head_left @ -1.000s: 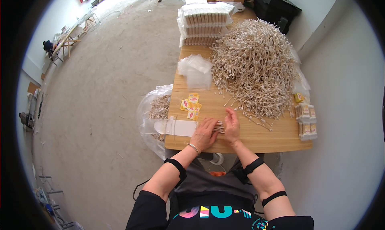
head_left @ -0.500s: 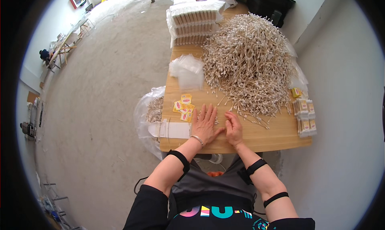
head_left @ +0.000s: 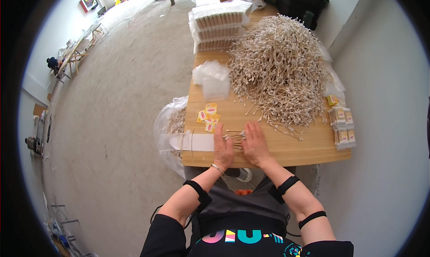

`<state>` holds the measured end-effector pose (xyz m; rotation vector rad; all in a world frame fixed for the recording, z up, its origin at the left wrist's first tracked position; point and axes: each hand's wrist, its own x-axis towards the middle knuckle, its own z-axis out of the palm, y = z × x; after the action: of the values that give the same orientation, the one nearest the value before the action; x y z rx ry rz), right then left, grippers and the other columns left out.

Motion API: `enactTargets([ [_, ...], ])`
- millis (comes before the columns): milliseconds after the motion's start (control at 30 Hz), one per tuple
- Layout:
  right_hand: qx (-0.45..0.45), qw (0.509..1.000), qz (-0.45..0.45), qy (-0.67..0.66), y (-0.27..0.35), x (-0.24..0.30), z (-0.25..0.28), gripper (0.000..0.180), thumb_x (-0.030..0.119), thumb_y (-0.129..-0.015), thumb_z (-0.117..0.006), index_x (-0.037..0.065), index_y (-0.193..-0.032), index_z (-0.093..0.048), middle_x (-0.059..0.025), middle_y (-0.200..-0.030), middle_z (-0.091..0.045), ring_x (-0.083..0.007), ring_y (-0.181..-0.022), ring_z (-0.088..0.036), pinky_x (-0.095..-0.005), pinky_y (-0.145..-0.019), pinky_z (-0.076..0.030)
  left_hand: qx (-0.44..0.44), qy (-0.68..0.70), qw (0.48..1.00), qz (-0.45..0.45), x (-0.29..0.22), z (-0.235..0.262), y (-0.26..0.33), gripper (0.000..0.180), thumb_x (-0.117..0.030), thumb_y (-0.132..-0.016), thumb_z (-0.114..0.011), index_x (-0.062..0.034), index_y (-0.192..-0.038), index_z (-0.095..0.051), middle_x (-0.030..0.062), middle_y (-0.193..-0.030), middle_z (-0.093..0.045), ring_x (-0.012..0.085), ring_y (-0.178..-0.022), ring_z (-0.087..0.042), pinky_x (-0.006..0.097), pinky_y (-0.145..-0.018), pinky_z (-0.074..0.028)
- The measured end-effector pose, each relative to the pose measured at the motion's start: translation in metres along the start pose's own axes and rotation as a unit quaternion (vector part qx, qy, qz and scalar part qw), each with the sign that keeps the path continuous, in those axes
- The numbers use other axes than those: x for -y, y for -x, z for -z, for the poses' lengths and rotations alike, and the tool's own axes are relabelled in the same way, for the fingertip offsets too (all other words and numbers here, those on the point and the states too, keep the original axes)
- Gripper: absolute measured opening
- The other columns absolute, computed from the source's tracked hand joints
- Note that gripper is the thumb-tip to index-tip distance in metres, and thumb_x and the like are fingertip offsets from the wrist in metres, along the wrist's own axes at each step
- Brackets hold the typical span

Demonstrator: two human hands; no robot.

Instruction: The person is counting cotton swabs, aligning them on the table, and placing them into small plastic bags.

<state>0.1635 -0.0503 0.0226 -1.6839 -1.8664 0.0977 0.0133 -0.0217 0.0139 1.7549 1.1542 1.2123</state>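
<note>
A small bunch of cotton swabs [head_left: 234, 139] lies crosswise on the table between my two hands, near the front edge. My left hand [head_left: 222, 148] stands on its side against the left ends of the bunch, fingers stretched out. At the right ends is my right hand [head_left: 255, 146], its fingers straight and lying close together. Left of my left hand lies a white card strip [head_left: 201, 142] with thin bands around its left part. Several yellow-and-white paper labels [head_left: 208, 117] are scattered just above it. A big heap of loose cotton swabs [head_left: 282, 69] covers the far right of the table.
Clear plastic bags [head_left: 214, 84] lie left of the heap, below stacked packs of swabs [head_left: 220, 26]. Small filled packs [head_left: 342, 127] stand at the right table edge by the wall. A plastic sack of swabs [head_left: 168, 122] hangs at the left edge. A black container [head_left: 300, 6] is behind.
My left hand has turned from lying flat onto its side. My right hand has opened out from a curl. The small bunch of swabs now shows between them, more lined up.
</note>
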Motion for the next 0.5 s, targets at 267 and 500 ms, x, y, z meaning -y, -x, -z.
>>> enactTargets([
  [267, 0.218, 0.965, 0.071, 0.132, 0.014, 0.053, 0.008, 0.086, 0.053, -0.080, -0.057, -0.005, -0.138, -0.028, -0.0237, -0.145, -0.024, -0.0359, -0.138, -0.017, -0.0449, -0.113, -0.013, -0.074, 0.272, 0.949, 0.141, 0.035, 0.004, 0.002, 0.045, -0.017, -0.098, -0.039, 0.0029, -0.138, -0.032, 0.0154, -0.140, -0.037, 0.0241, -0.131, -0.035, 0.033, -0.109, -0.028],
  [500, 0.193, 0.962, 0.081, 0.177, 0.000, 0.038, -0.009, 0.088, 0.057, -0.080, -0.053, -0.003, -0.139, -0.027, -0.0240, -0.145, -0.024, -0.0373, -0.138, -0.017, -0.0460, -0.113, -0.012, -0.070, 0.294, 0.938, 0.168, 0.015, 0.002, -0.004, 0.043, -0.020, -0.099, -0.040, 0.0030, -0.136, -0.036, 0.0134, -0.136, -0.042, 0.0217, -0.127, -0.040, 0.033, -0.106, -0.032],
])
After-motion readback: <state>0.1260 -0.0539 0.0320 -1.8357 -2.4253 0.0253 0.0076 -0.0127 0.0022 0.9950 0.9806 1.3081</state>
